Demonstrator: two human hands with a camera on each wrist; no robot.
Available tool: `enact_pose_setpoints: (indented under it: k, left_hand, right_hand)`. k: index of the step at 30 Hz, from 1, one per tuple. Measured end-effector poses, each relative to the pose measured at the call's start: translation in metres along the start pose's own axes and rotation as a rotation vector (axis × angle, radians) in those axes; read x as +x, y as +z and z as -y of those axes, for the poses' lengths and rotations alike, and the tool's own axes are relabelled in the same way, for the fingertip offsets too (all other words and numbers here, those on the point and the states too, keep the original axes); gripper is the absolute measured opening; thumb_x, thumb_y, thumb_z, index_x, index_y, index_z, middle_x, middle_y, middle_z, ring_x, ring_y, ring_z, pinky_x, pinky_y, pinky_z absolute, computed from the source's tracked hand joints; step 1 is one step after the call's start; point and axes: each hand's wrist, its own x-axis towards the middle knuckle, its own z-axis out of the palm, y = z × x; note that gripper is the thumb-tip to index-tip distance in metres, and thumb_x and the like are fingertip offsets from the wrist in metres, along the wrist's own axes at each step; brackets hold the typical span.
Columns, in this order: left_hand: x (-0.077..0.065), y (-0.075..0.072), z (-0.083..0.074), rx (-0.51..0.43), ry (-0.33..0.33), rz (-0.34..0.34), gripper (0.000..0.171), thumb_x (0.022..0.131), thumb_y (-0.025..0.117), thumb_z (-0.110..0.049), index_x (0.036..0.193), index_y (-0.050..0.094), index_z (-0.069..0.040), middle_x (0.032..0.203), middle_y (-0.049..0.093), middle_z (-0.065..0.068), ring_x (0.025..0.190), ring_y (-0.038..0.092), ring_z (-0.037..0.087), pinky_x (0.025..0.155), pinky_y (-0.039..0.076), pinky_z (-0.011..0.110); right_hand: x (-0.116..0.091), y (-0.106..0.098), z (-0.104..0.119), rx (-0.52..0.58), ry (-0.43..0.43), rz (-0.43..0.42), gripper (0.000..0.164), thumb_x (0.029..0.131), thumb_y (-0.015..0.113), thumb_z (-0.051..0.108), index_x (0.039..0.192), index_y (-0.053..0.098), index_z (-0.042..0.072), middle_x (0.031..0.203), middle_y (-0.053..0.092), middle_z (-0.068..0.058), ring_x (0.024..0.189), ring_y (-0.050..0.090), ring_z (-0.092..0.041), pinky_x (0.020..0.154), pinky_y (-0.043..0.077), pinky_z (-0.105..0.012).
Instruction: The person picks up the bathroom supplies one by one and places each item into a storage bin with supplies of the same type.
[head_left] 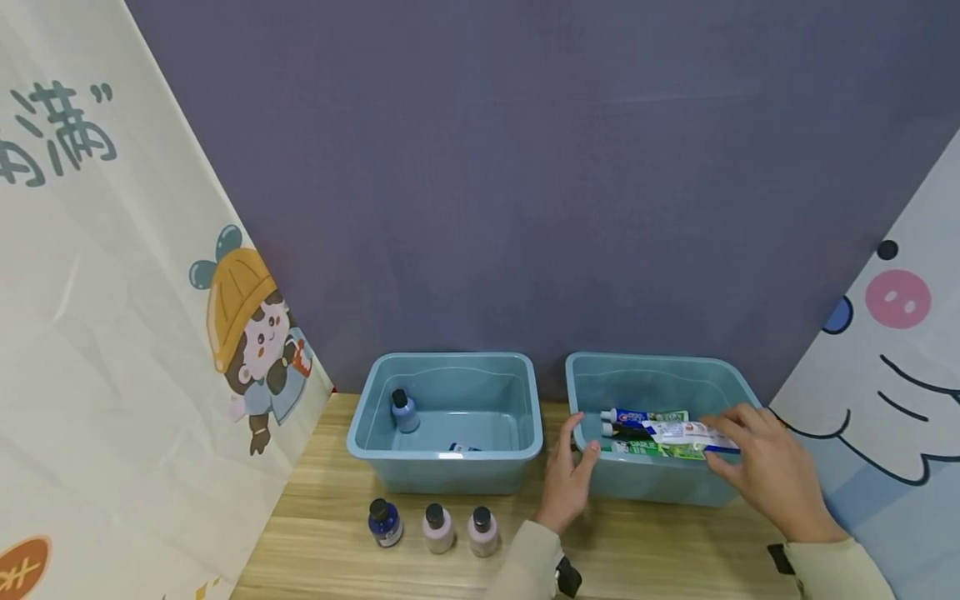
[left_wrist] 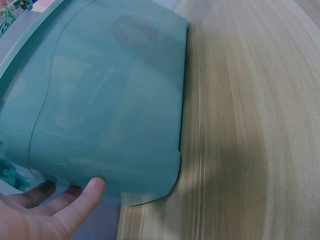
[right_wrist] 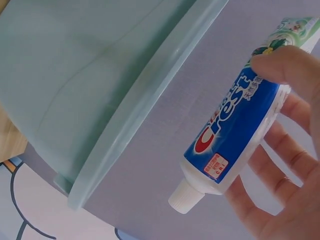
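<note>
My right hand (head_left: 776,467) pinches a Crest toothpaste tube (right_wrist: 232,122) between thumb and fingers over the right blue bin (head_left: 648,483). In the right wrist view, its white cap points away from the palm and the thumb presses near the green end. Other toothpaste tubes lie in that bin, including a blue-and-green tube (head_left: 645,416) and a green Darlie pack (head_left: 637,448). At the bin's front left corner, my left hand (head_left: 566,483) touches the rim with its fingers fairly straight. The left wrist view shows fingertips (left_wrist: 95,186) against the bin's outer wall.
A second blue bin (head_left: 442,475) stands to the left, holding a light blue bottle (head_left: 405,414) and a small partly hidden item (head_left: 463,447). In front are a dark blue bottle (head_left: 386,525) and two pink bottles (head_left: 438,531) with black caps. Printed side panels and a grey-purple back wall enclose the table.
</note>
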Motion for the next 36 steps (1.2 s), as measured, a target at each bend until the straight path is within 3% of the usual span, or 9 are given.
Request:
enact_pose_setpoints:
  k: [9,18,19,21,23,24,26,32,36]
  left_hand:
    - [0.000,0.000,-0.001,0.001,0.004,-0.005,0.048,0.106,0.050,-0.049,0.148,0.030,-0.060,0.160,0.043,-0.004,0.143,0.046,0.030,0.112,0.039,0.060]
    - [0.001,0.000,0.002,0.000,-0.006,0.002,0.047,0.104,0.047,-0.057,0.148,0.029,-0.061,0.160,0.042,-0.004,0.143,0.045,0.031,0.112,0.039,0.062]
    - [0.001,0.000,0.002,0.000,-0.006,0.003,0.047,0.104,0.047,-0.057,0.148,0.029,-0.061,0.160,0.042,-0.004,0.143,0.046,0.030,0.112,0.039,0.061]
    - [0.002,0.001,0.003,0.001,-0.003,0.005,0.047,0.105,0.046,-0.056,0.148,0.029,-0.061,0.161,0.042,-0.003,0.144,0.045,0.030,0.112,0.040,0.061]
    - [0.002,0.001,0.002,0.002,-0.002,0.004,0.047,0.105,0.047,-0.054,0.148,0.029,-0.061,0.161,0.042,-0.003,0.144,0.045,0.031,0.112,0.040,0.061]
    - [0.002,0.001,0.002,0.002,-0.001,0.004,0.047,0.105,0.047,-0.053,0.148,0.029,-0.061,0.161,0.042,-0.002,0.144,0.045,0.031,0.111,0.040,0.061]
    - [0.002,0.001,0.002,0.005,0.001,0.003,0.047,0.106,0.047,-0.053,0.148,0.029,-0.061,0.161,0.042,-0.002,0.143,0.045,0.031,0.111,0.040,0.061]
    - [0.002,0.001,0.002,0.015,0.015,-0.005,0.048,0.105,0.047,-0.055,0.149,0.029,-0.059,0.160,0.044,-0.001,0.142,0.047,0.029,0.111,0.041,0.058]
    - [0.003,0.001,0.002,0.016,0.024,-0.010,0.048,0.106,0.049,-0.049,0.149,0.030,-0.058,0.159,0.045,0.000,0.142,0.048,0.028,0.111,0.041,0.057]
  right_hand:
    - [0.007,0.002,-0.003,-0.007,-0.012,0.018,0.092,0.093,0.016,0.080,0.106,0.078,0.013,0.094,0.063,-0.004,0.076,0.052,-0.021,0.051,0.039,-0.029]
    - [0.011,0.008,-0.010,0.002,-0.024,0.038,0.092,0.093,0.017,0.079,0.109,0.078,0.012,0.094,0.063,-0.003,0.075,0.051,-0.020,0.051,0.038,-0.028]
    - [0.011,0.008,-0.012,0.005,-0.026,0.044,0.088,0.094,0.024,0.080,0.109,0.078,0.012,0.094,0.063,-0.003,0.075,0.051,-0.019,0.051,0.038,-0.027]
    - [0.012,0.009,-0.014,0.007,-0.030,0.053,0.068,0.091,0.055,0.074,0.110,0.078,0.013,0.096,0.063,-0.003,0.076,0.051,-0.019,0.051,0.038,-0.027]
    - [0.013,0.010,-0.016,0.009,-0.029,0.060,0.050,0.081,0.080,0.053,0.111,0.077,0.013,0.097,0.064,-0.003,0.076,0.051,-0.019,0.051,0.037,-0.027]
    - [0.013,0.011,-0.017,0.008,-0.030,0.062,0.046,0.075,0.087,0.040,0.111,0.077,0.013,0.097,0.063,-0.003,0.076,0.051,-0.019,0.051,0.038,-0.027]
    - [0.014,0.012,-0.018,0.008,-0.029,0.063,0.048,0.065,0.089,0.021,0.112,0.077,0.013,0.098,0.064,-0.003,0.078,0.052,-0.020,0.051,0.038,-0.027]
    - [0.018,0.016,-0.020,0.013,-0.034,0.076,0.042,0.073,0.084,0.022,0.113,0.077,0.014,0.098,0.063,-0.002,0.080,0.053,-0.021,0.050,0.036,-0.026]
    - [0.023,0.016,-0.020,0.009,-0.040,0.079,0.048,0.065,0.087,0.019,0.111,0.077,0.012,0.097,0.064,-0.003,0.079,0.054,-0.022,0.050,0.037,-0.026]
